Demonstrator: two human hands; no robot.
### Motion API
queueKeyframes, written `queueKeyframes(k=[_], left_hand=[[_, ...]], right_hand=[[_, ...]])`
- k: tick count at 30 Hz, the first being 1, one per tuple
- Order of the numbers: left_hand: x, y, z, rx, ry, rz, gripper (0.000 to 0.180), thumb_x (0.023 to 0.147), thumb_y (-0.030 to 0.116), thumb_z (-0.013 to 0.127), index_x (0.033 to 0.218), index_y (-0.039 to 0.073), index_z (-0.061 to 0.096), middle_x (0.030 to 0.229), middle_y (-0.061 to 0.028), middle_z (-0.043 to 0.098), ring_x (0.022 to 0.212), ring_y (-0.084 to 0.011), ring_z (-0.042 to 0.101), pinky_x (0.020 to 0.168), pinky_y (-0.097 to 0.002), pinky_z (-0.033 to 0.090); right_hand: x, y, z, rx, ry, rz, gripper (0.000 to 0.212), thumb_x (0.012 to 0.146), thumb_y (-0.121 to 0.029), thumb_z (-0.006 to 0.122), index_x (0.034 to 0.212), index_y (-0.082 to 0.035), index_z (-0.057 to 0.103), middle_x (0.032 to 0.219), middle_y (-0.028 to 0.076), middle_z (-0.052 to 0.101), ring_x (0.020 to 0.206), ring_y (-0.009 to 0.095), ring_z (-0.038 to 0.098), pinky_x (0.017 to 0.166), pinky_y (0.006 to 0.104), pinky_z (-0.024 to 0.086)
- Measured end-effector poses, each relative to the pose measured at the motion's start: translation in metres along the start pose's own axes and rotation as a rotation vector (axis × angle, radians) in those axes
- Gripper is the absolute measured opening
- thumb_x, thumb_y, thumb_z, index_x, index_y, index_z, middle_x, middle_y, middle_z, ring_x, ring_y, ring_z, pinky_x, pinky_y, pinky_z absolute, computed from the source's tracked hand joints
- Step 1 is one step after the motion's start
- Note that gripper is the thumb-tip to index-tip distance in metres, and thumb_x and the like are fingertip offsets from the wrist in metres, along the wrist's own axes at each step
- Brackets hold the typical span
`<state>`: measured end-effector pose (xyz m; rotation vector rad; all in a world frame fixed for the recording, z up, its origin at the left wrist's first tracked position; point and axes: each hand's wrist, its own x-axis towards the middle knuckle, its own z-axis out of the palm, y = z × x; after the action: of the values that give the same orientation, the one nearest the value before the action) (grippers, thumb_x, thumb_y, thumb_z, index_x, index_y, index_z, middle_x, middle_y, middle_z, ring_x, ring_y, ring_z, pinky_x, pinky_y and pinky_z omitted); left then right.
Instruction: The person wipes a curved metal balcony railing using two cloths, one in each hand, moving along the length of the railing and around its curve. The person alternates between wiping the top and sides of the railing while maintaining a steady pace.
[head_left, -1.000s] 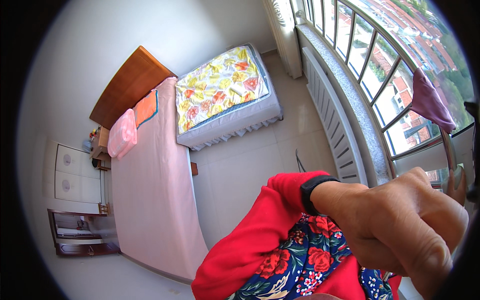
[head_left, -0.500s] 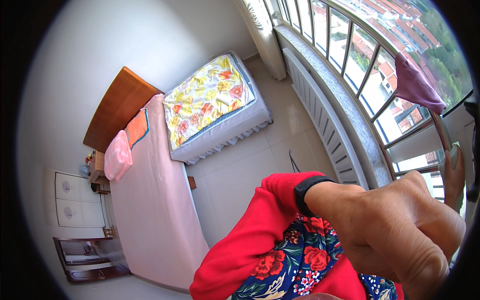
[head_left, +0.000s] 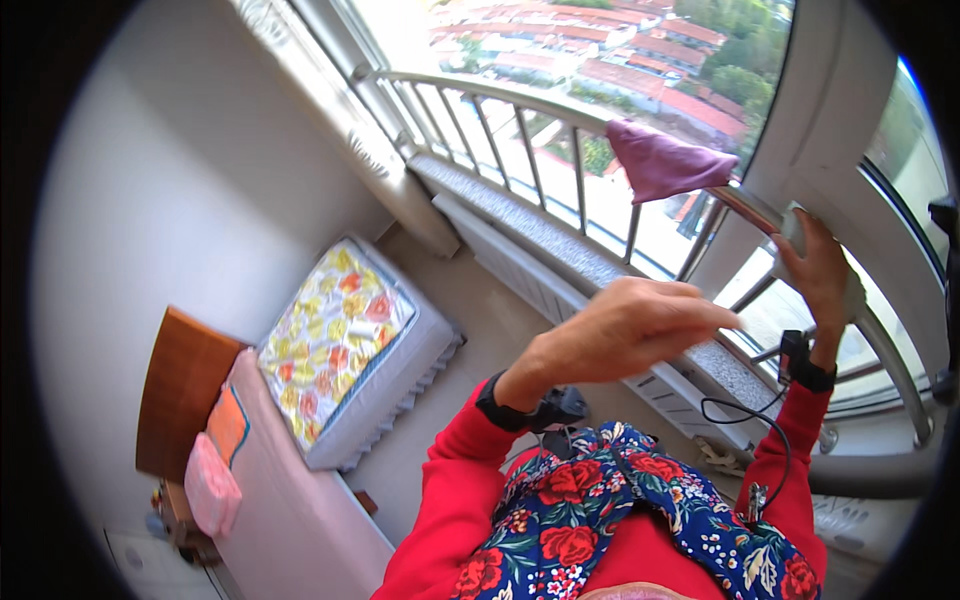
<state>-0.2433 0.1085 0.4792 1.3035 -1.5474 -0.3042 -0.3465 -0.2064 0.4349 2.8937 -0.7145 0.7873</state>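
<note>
My left hand (head_left: 640, 325) hovers in front of the window railing (head_left: 560, 110), its fingers loosely stretched to the right. Nothing shows in it. Farther right, my right hand (head_left: 822, 275) is wrapped round the curved metal top rail, with a pale cloth (head_left: 854, 297) between palm and rail. The cloth's edges stick out on both sides of the hand. Just left of that hand, a mauve cloth (head_left: 670, 165) hangs over the same rail. Both wrists wear black bands, and a dark cable runs by my right forearm.
Below the railing are a speckled stone sill (head_left: 520, 215) and a white radiator (head_left: 510, 265). A bed with a floral cover (head_left: 325, 350) stands to the left, beside a pink-covered bed (head_left: 290, 500) with a wooden headboard (head_left: 190, 390). A patterned curtain (head_left: 350, 130) hangs at the window's left.
My view has swung toward the window. My left hand has moved away from close to the camera, and its fist has loosened. My right hand now shows clearly on the rail.
</note>
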Motion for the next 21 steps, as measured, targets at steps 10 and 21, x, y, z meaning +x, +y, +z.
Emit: queueKeyframes(k=[10, 21], left_hand=[[0.012, -0.101, -0.039, 0.108, 0.277, -0.459, 0.022, 0.095, 0.010, 0.060, 0.114, 0.003, 0.070, 0.083, -0.0006, 0.062, 0.072, -0.0063, 0.057, 0.066, -0.0204, 0.049], [0.087, -0.150, -0.041, 0.588, 0.432, -0.081, 0.025, 0.094, 0.014, 0.059, 0.116, 0.006, 0.068, 0.109, -0.0113, 0.066, 0.099, -0.0241, 0.063, 0.088, -0.0344, 0.049]], right_hand=[[-0.007, -0.018, -0.020, 0.029, 0.031, 0.042, 0.055, 0.083, -0.048, 0.070, 0.122, -0.008, 0.063, 0.119, 0.012, 0.067, 0.105, 0.028, 0.064, 0.096, 0.0381, 0.049], [-0.007, -0.020, -0.016, 0.025, 0.045, 0.074, 0.056, 0.081, -0.051, 0.072, 0.119, -0.010, 0.065, 0.114, 0.010, 0.068, 0.103, 0.027, 0.065, 0.090, 0.0390, 0.053]])
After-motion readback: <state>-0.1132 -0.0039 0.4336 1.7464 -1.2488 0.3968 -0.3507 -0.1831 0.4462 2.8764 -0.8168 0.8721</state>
